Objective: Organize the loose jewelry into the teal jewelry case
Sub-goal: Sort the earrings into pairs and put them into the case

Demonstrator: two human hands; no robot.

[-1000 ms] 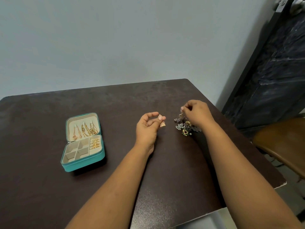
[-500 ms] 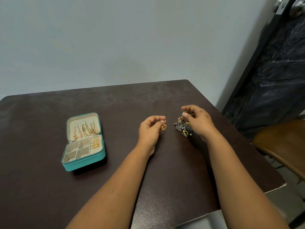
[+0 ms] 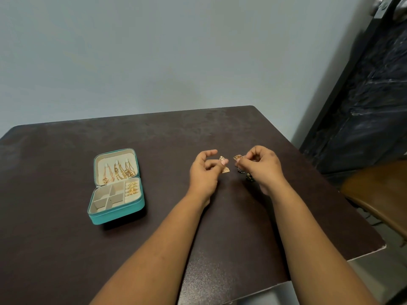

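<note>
Both hands have lifted a little and come closer together since a moment ago, and the right hand point(image 3: 262, 167) has pulled a gold piece up off the pile. Now the left hand point(image 3: 203, 172) pinches a gold earring point(image 3: 224, 166) between its thumb and a finger, and the little bell part of it hangs down below the thumb. Its first finger sticks up and curls over the top, away from the earring. The right hand pinches a second gold earring point(image 3: 237, 158) with its fingertips, and its other fingers are curled in tight. The two earrings are near each other but not touching. Under the right hand sits a small pile of dark jewelry point(image 3: 248, 176) on the table point(image 3: 66, 249), partly hidden by the hand, so I cannot tell how many pieces are in it. The teal jewelry case point(image 3: 116, 188) lies open on the table, well off to the left of both hands. Gold chains point(image 3: 119, 171) hang in its lid. Some gold rings point(image 3: 132, 187) sit in the slots on the right side of its bottom half. The little square boxes on its left side look bare. A brown chair seat point(image 3: 378, 194) shows past the right edge of the table.
</note>
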